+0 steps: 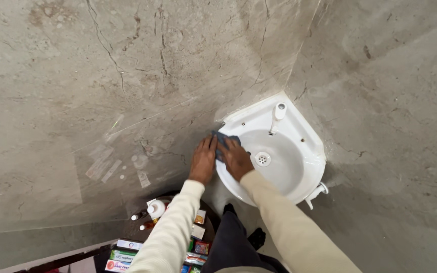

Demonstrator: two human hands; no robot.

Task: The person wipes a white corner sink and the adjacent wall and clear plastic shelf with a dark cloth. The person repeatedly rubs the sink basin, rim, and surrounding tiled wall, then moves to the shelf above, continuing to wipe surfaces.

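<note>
A small white corner sink [307,151] is fixed where two grey marble walls meet, with a white tap [277,115] at its back and a round drain [262,158] in the bowl. A blue cloth [223,139] lies on the sink's left rim. My right hand [236,158] presses flat on the cloth at the rim. My left hand [203,159] rests beside it, on the rim's outer edge where it meets the wall, fingers touching the cloth's left end. Both arms wear cream sleeves.
Below my left arm stands a dark round stand [142,230] with a white bottle [156,208], small bottles and coloured boxes [125,255]. A white pipe fitting [315,193] sticks out under the sink. My dark trousers and shoes [238,235] are beneath the bowl.
</note>
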